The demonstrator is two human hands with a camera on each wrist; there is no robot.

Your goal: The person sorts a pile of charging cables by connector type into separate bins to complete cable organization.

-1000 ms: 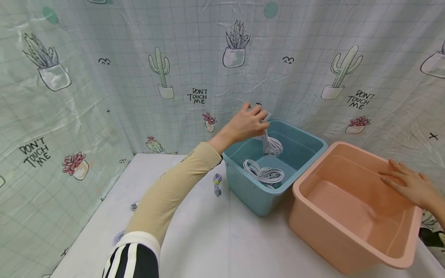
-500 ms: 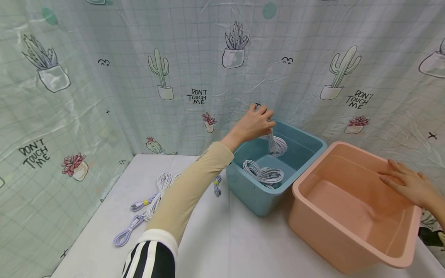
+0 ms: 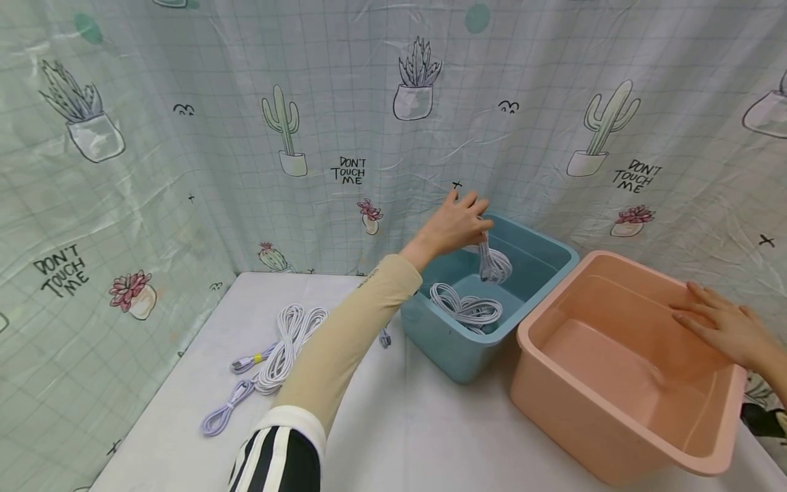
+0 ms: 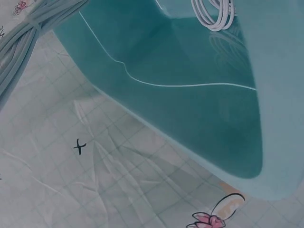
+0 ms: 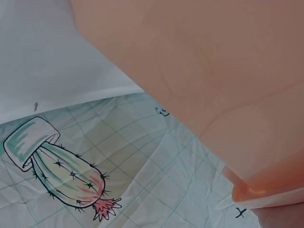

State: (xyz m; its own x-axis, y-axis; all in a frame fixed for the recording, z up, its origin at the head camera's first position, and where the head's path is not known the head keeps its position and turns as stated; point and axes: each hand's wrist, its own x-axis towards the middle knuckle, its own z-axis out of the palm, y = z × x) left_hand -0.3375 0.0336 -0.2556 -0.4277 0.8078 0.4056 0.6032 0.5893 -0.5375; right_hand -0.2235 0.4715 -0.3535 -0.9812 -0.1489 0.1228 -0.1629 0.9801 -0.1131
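Note:
My left hand [image 3: 453, 224] is over the back left of the blue bin [image 3: 439, 345], its fingers pinching a coiled white cable [image 3: 494, 265]. The looped end hangs down inside the bin. At the upper left of the left wrist view, part of this coiled cable [image 4: 35, 23] shows close up. Another coiled white cable [image 3: 467, 309] lies on the bin floor. My right hand [image 3: 722, 324] rests with spread, fairly straight fingers over the far right rim of the peach bin [image 3: 590, 417], and only a sliver of that hand [image 5: 282, 217] appears in the right wrist view.
On the white table [image 3: 393, 437] at left lie a large white cable coil [image 3: 285, 348], a lilac cable [image 3: 224, 410] and a cable with a yellow tie [image 3: 252, 361]. One small cable bundle [image 3: 384, 337] is mostly behind my left forearm. A printed curtain [image 3: 233, 137] hangs behind.
My left hand has moved right and slightly down with the coiled cable, which hangs lower in the blue bin. Table cables came into view as the forearm shifted. My right hand stays put.

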